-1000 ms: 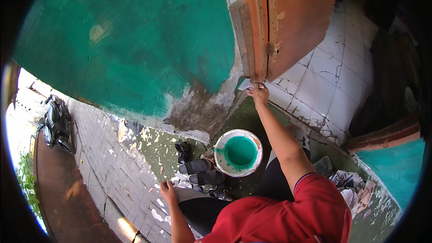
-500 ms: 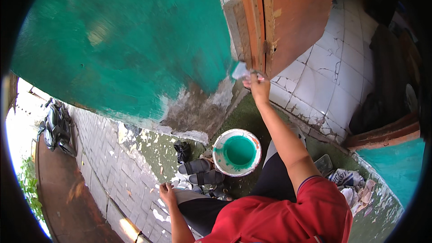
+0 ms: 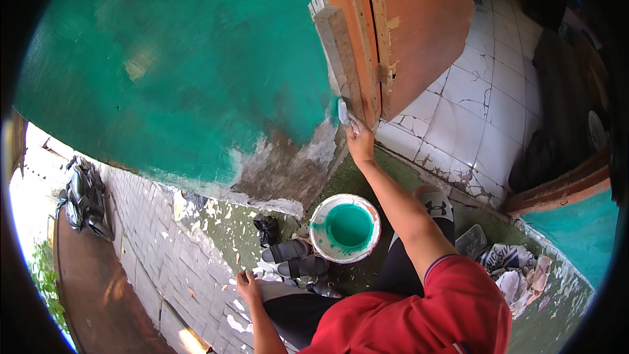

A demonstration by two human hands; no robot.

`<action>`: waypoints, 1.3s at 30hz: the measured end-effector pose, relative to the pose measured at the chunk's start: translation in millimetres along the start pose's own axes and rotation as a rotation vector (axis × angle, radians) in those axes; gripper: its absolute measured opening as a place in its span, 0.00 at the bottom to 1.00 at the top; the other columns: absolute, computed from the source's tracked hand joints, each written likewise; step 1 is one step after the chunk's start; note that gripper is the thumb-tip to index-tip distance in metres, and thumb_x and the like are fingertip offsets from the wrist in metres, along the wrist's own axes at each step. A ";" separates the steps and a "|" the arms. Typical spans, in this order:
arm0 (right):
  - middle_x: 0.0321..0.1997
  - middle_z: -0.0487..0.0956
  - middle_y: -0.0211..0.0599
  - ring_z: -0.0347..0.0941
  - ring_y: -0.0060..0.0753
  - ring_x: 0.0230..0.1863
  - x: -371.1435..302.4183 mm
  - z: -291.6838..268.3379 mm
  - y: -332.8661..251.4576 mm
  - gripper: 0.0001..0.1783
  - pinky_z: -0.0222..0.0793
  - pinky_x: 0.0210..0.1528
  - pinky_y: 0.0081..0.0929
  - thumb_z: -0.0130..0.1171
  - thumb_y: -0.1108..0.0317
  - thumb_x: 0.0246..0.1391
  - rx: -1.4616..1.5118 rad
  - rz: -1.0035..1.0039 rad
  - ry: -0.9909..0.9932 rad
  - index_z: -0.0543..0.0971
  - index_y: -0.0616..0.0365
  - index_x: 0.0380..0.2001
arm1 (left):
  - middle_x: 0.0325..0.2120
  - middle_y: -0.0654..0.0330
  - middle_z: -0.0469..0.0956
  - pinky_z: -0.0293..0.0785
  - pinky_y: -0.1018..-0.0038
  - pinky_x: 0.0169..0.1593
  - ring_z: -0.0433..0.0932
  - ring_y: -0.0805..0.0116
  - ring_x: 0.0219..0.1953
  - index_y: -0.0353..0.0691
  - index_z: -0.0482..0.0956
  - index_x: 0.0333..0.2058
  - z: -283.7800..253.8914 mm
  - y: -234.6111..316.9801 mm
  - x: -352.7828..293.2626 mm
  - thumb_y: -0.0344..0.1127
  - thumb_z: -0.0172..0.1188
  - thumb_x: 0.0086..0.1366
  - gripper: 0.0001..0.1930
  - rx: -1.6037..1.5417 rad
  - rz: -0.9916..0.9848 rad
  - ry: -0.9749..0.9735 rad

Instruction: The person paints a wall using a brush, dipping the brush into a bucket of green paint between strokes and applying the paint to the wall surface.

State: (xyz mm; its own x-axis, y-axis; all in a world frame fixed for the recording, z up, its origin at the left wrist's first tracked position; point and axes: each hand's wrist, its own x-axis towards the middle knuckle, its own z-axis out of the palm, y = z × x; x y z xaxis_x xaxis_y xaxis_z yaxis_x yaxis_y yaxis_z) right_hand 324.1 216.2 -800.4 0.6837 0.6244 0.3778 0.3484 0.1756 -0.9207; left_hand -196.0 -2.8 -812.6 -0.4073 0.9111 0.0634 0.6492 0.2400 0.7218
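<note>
My right hand (image 3: 360, 139) grips a paintbrush (image 3: 343, 113) with a pale, silvery flat part. Its green end rests at the edge of the green wall (image 3: 216, 59), beside the wooden door frame (image 3: 347, 65). Lower on that wall is a bare grey, unpainted patch (image 3: 282, 164). By my left knee, my left hand (image 3: 247, 286) is closed with fingers curled, and no object shows in it. Between my legs stands a white bucket (image 3: 317, 241) holding green paint (image 3: 350, 225).
Dark sandals (image 3: 295, 259) and a crumpled black plastic bag (image 3: 266, 229) lie left of the bucket. An orange door (image 3: 426, 33) opens onto cracked white tiles (image 3: 458, 111). A clear container (image 3: 470, 241) and crumpled packaging (image 3: 514, 278) lie at right. Black bags (image 3: 85, 193) sit far left.
The brush has moved slightly down along the wall's edge and turned, now showing narrow. My left hand stays by my knee. The view has shifted a little.
</note>
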 end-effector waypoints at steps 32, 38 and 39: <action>0.35 0.76 0.52 0.74 0.54 0.37 33.3 -2.4 -77.8 0.19 0.70 0.40 0.44 0.53 0.74 0.52 -0.097 -0.255 0.049 0.75 0.62 0.49 | 0.27 0.52 0.78 0.75 0.71 0.34 0.80 0.65 0.28 0.30 0.71 0.33 11.2 10.7 10.2 0.32 0.53 0.65 0.08 0.025 0.018 -0.055; 0.40 0.79 0.51 0.77 0.51 0.40 56.5 -16.1 -134.4 0.18 0.72 0.44 0.36 0.55 0.72 0.53 -0.004 -0.355 0.102 0.76 0.61 0.48 | 0.26 0.54 0.78 0.75 0.71 0.33 0.80 0.66 0.26 0.31 0.71 0.32 12.7 5.5 12.7 0.31 0.54 0.65 0.07 -0.056 -0.005 -0.068; 0.40 0.79 0.52 0.77 0.52 0.40 55.6 -19.6 -144.6 0.17 0.72 0.42 0.36 0.55 0.73 0.53 0.003 -0.336 0.094 0.76 0.62 0.48 | 0.26 0.54 0.78 0.75 0.71 0.33 0.80 0.66 0.26 0.31 0.71 0.32 12.0 1.5 13.1 0.31 0.54 0.65 0.08 -0.047 0.001 -0.060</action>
State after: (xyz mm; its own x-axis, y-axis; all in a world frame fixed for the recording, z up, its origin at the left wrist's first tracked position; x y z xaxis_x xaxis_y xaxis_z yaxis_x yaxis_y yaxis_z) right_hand 324.2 210.6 -644.4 0.5873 0.4580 0.6673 0.5623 0.3621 -0.7434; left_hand -192.7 13.5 -819.0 -0.3666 0.9301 0.0238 0.6179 0.2242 0.7536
